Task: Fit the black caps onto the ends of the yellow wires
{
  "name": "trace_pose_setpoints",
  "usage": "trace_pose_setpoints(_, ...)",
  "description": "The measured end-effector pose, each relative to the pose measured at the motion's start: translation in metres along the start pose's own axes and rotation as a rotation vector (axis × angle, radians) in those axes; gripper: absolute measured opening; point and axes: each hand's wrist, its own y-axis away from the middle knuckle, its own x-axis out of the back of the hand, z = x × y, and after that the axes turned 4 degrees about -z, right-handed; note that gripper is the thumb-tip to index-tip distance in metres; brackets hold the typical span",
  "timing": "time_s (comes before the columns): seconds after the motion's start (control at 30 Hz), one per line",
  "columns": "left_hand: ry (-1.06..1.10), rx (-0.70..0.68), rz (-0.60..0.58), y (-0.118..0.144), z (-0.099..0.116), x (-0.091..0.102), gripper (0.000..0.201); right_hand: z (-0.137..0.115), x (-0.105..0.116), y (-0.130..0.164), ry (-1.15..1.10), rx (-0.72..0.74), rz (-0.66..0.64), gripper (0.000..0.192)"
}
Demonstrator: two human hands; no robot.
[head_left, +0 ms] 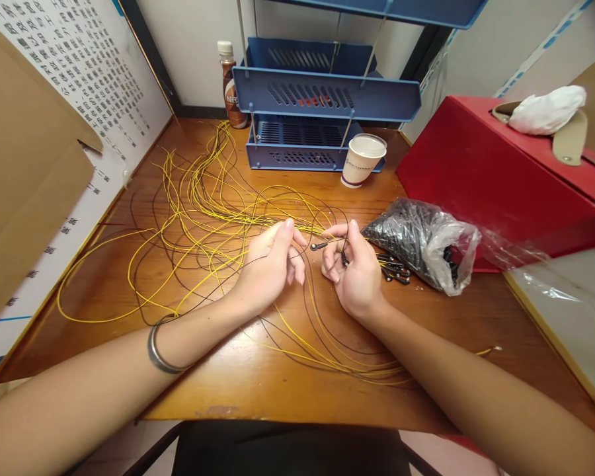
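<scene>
Many thin yellow and dark wires (178, 218) lie in loose loops across the wooden table. My left hand (272, 261) is closed, thumb against the curled fingers, with a thin dark wire at its fingertips. Facing it, a little apart, my right hand (354, 271) pinches a wire between thumb and forefinger. A small black end piece (319, 246) on that wire points toward my left hand. A second black piece (344, 258) shows among the right hand's curled fingers. Just right of this hand lies a bunch of black wire ends (395, 270).
A clear plastic bag (421, 241) of small black parts leans by a red case (496, 172). Behind stand a paper cup (361, 162), blue tiered trays (322, 92) and a drink bottle (232, 89). Cardboard (24, 158) rises at the left.
</scene>
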Motion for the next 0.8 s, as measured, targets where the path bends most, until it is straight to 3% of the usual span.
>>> trace_pose_setpoints(0.4, 0.100, -0.055, 0.076, -0.0016, 0.0006, -0.0007, 0.044, 0.0011, 0.0015, 0.0027, 0.088, 0.031, -0.151, 0.048)
trace_pose_setpoints(0.8, 0.087, -0.058, 0.018, -0.0013, -0.0023, -0.0013, 0.039, -0.0020, -0.0023, 0.0053, 0.201, 0.093, -0.225, 0.036)
